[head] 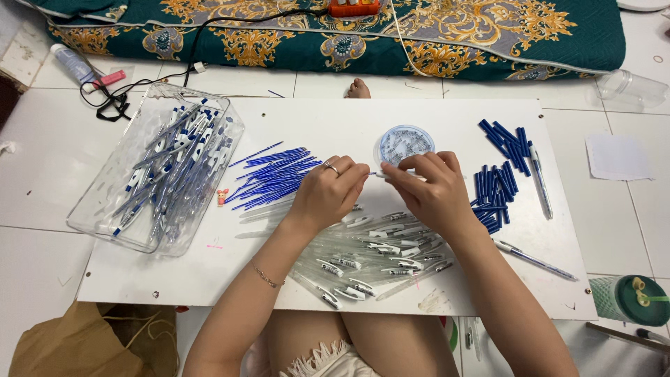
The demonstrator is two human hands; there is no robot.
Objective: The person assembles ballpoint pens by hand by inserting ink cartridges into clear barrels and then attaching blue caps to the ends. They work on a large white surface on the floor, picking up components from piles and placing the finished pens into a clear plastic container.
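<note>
Both hands meet just below the round spring dish (407,144): the left hand (328,192) and right hand (433,188), fingers pinched shut, share a slim pen part (377,174) lying horizontally between them, above the clear barrel pile (370,262).

- My left hand (326,192) wears a thin silver ring on one finger.
- A fine chain bracelet (267,277) circles my left forearm.
- My right hand (431,192) carries no jewellery.
- Both arms are sleeveless.
- White frayed-hem shorts (322,361) cover my lap.
</note>
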